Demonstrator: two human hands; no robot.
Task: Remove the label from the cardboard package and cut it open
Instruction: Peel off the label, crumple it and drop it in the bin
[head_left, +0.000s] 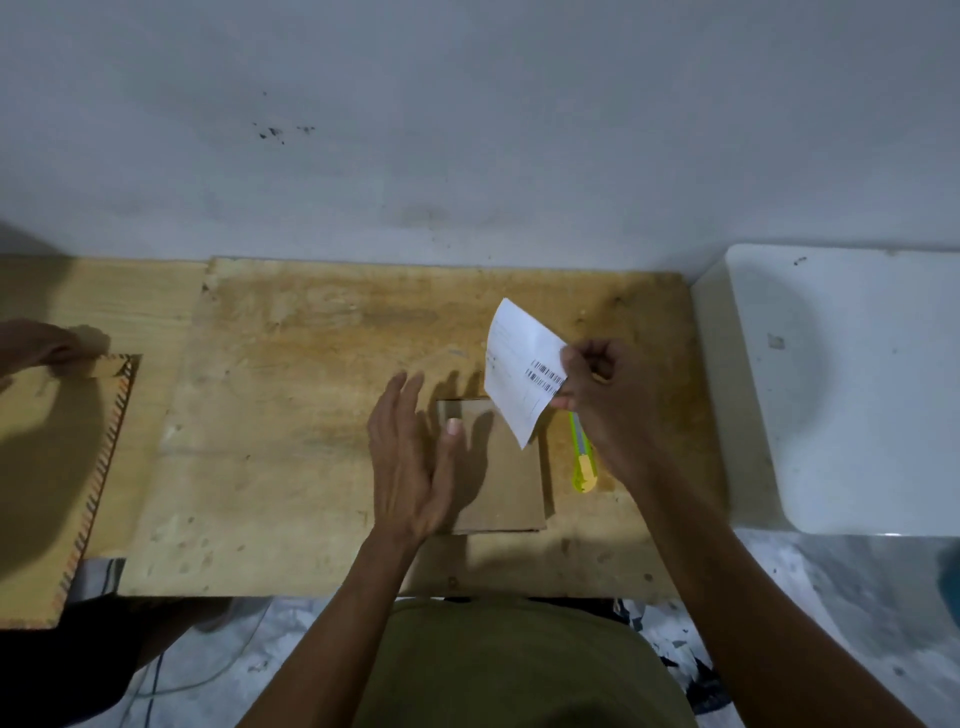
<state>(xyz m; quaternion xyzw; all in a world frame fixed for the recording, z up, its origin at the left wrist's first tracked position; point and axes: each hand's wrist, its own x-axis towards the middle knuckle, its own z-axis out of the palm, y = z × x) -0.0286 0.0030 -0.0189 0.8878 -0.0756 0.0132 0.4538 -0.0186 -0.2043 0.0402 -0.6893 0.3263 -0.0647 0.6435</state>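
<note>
The flat brown cardboard package (498, 467) lies lengthwise away from you on the worn wooden bench (311, 415). Your left grip (410, 462) rests open-palmed on its left edge; your right grip (597, 389) pinches the peeled white barcode label (519, 364) above it. A yellow-green utility knife (583, 457) lies below that grip, before a grey wall (467, 130).

Lighting is dim and flat with a cool cast; the wall (467, 130) reads grey-blue. Light arrives from above and behind me: my left hand (410, 462) throws finger shadows toward 12 o'clock across the desk (291, 364), and my body's shadow lies along the desk's near edge at 6 o'clock. A heavy shadow covers the board (57, 467) at 9 o'clock. No glare; the white label (519, 364) is the brightest patch, its barcode legible. Detail is soft throughout. Wide-angle distortion bows the desk edges and stretches my forearms toward 5 and 7 o'clock.
</note>
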